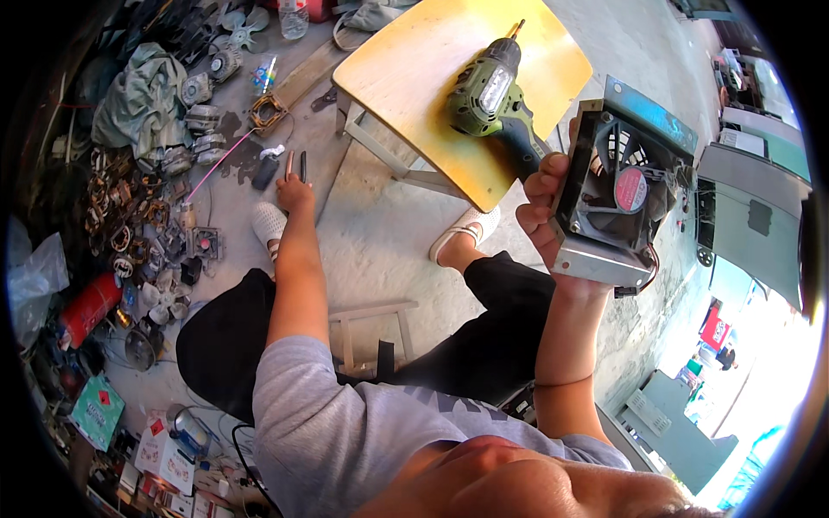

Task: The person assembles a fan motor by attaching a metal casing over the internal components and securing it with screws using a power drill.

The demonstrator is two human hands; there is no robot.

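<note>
At frame right, the right hand [542, 226] is holding the boxed fan [631, 189] in wrapped grip, probably supporting its weight. Left of centre, the left hand [295, 194] is resting at the pliers [303, 164]; its closure I cannot tell.

The stool [393, 73] leaves passage left of the green drill [488, 97]; the fan unit [630, 188] blocks right.

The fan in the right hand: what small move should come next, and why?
Perhaps lift what look like pliers off the floor, toward the fan. The left hand is down at them, while the right hand holds the fan up in its metal frame, so both could meet easily.
</note>
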